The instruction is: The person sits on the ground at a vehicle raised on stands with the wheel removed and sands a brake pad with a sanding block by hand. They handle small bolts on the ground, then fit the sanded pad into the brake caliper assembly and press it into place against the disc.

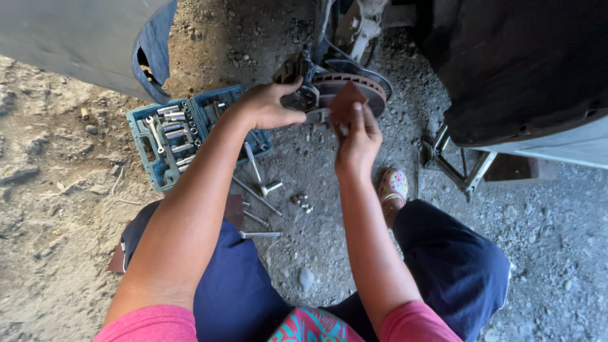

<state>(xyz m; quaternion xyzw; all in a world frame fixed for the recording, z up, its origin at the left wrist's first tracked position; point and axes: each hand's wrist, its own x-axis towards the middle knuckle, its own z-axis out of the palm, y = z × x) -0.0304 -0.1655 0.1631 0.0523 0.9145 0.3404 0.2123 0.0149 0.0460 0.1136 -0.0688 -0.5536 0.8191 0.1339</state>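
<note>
I see both hands up at the wheel hub of a raised car. My left hand (269, 104) is curled over the brake caliper (303, 95), fingers wrapped around its dark body at the near edge of the brake disc (354, 85). My right hand (358, 136) grips a reddish-brown sheet, which looks like sandpaper (345, 101), pinched between thumb and fingers and held flat against the face of the disc, just right of the left hand. The two hands are close but not touching.

Left of the left hand, on the gravel, lies an open blue socket set case (171, 136) with sockets and a wrench in its slots; my left forearm crosses over its right half. Below the hands, between my knees, lie a T-handle wrench (259, 177) and a few long metal rods, and a small cluster of wheel nuts (303, 202) sits just below the right wrist. To the right of the right hand a scissor jack (462, 168) stands under the car body. A patterned shoe (392, 187) shows just beside the right forearm. My legs are in dark blue trousers, and pink sleeves show at the bottom edge.
</note>
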